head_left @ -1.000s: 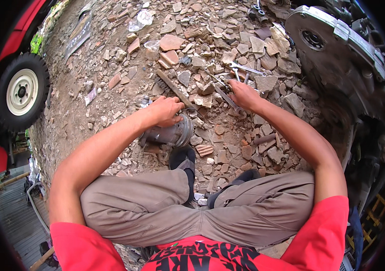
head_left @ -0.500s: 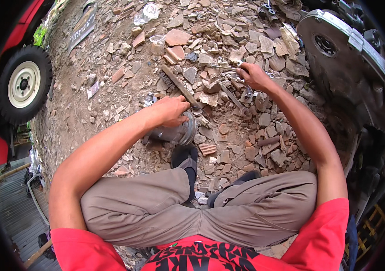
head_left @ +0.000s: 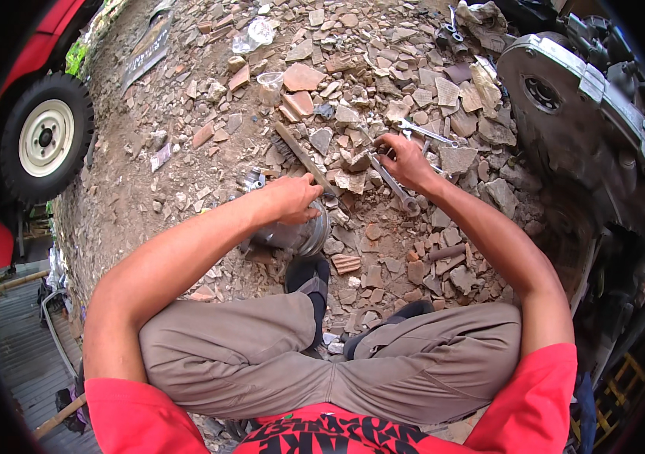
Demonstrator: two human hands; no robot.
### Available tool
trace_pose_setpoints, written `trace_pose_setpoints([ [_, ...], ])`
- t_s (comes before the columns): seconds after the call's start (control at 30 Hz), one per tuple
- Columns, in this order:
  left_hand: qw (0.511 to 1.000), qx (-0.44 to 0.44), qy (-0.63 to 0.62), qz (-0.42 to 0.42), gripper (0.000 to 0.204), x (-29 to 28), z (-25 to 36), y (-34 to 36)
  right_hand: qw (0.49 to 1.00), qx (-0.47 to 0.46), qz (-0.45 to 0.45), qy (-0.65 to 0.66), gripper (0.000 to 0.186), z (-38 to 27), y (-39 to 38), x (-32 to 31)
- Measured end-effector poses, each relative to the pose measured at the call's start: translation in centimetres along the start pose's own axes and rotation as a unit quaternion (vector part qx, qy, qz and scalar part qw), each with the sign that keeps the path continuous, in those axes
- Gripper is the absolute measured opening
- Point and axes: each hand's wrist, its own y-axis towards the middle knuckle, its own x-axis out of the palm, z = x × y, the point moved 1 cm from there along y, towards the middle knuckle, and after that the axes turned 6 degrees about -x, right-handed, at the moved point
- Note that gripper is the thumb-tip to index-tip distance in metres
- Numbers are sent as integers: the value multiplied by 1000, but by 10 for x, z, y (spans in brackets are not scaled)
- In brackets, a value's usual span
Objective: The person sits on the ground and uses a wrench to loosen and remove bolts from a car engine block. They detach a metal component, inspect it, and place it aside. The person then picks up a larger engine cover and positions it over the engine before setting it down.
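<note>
My left hand (head_left: 294,200) is curled over the ringed end of a cylindrical metal part (head_left: 281,236), which lies on the rubble before my left foot. Its palm and some fingers hide much of that part. My right hand (head_left: 406,160) is closed low over the rubble, its fingers pinched. A thin rod-like tool (head_left: 367,135) shows at its fingertips; the rest of it is hidden. Under the right hand lies a long wrench (head_left: 394,184) with a ring end. More wrenches (head_left: 430,133) lie just beyond that hand.
A wire brush with a wooden handle (head_left: 303,155) lies between my hands. Broken tile and stone (head_left: 345,263) cover the ground. A large engine casing (head_left: 542,91) stands at the right. A plastic cup (head_left: 269,87) and a spare wheel (head_left: 46,140) are at the left.
My right hand has moved nearer and a little left, uncovering the wrenches beyond it. My left hand stays on the metal part. The whole view has shifted slightly.
</note>
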Motion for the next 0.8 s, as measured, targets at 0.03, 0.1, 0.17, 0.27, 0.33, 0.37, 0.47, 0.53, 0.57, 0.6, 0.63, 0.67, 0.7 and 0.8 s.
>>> trace_pose_setpoints([
  [0.03, 1000, 1, -2, 0, 48, -1, 1, -1, 1000, 3, -11, 12, 21, -1, 0, -1],
  [0.1, 1000, -4, -10, -2, 48, 0, 1, -4, 999, 8, -35, 39, 19, -7, 3, -2],
  [0.17, 1000, -3, -20, 8, 47, 3, -3, -8, 993, 51, -67, 78, 17, -17, 6, -5],
  [0.27, 999, 0, -29, 16, 46, 4, 0, -10, 992, 52, -70, 86, 15, -11, 2, -6],
  [0.33, 1000, -4, -22, 6, 46, 0, 5, -7, 998, -12, -54, 32, 16, 0, -3, -8],
  [0.37, 1000, -3, -19, 3, 47, -3, 7, -6, 998, -23, -55, 8, 16, 5, -7, -9],
  [0.47, 1000, -8, -12, -3, 48, -1, 6, -6, 993, -35, -45, -103, 21, 4, -14, -9],
  [0.53, 1000, -15, -6, -5, 49, 3, 4, -7, 972, -9, -13, -233, 26, -10, -17, -11],
  [0.57, 1000, -18, -4, -4, 49, 5, 3, -8, 966, -27, 2, -255, 25, -11, -16, -9],
  [0.6, 1000, -16, 1, -2, 49, 4, 4, -6, 958, -40, 21, -282, 25, -8, -17, -9],
  [0.63, 1000, -14, 6, -1, 50, 3, 5, -5, 949, -52, 39, -308, 25, -5, -19, -10],
  [0.67, 1000, -10, 6, 2, 50, 3, 5, -6, 951, -71, -19, -300, 23, -2, -20, -9],
  [0.7, 1000, -6, 6, 6, 50, 3, 6, -7, 949, -89, -77, -291, 21, 1, -21, -8],
  [0.8, 1000, -8, 5, 6, 49, 3, 6, -10, 940, -123, -185, -257, 17, 3, -21, 7],
])
